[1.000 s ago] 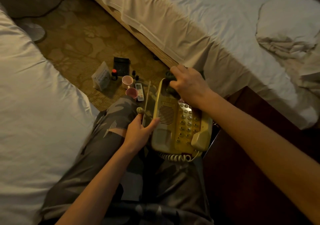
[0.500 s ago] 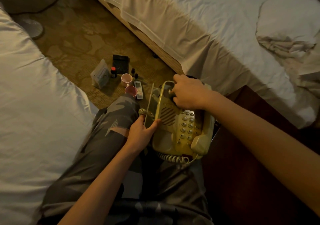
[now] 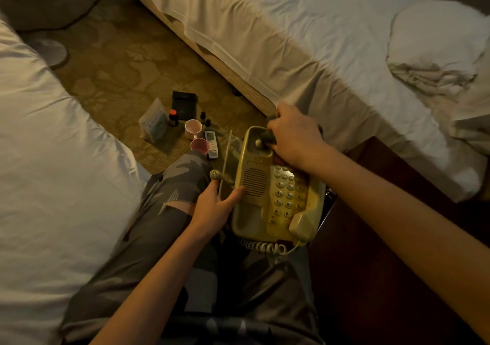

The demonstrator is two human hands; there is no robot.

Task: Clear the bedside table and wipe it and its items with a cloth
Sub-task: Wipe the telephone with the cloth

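Observation:
A yellowed corded telephone [image 3: 265,198] lies tilted on my lap, its handset along the right side and the coiled cord [image 3: 262,246] hanging below. My left hand [image 3: 214,206] grips the phone's left edge, thumb on the speaker grille. My right hand [image 3: 294,132] holds a small dark cloth [image 3: 267,136] against the empty cradle at the phone's top end. The dark wooden bedside table [image 3: 371,238] stands to my right, partly under my right forearm.
On the carpet ahead sit two pink cups [image 3: 193,127], a remote [image 3: 211,143], a black pouch [image 3: 184,104], a white packet [image 3: 153,123], a red-capped bottle [image 3: 173,117] and small dark bottles [image 3: 205,117]. White beds [image 3: 53,159] flank me; a pillow [image 3: 437,39] lies at right.
My right hand slid the cloth a little down over the phone's top end and back up. The left hand kept its grip on the phone's edge.

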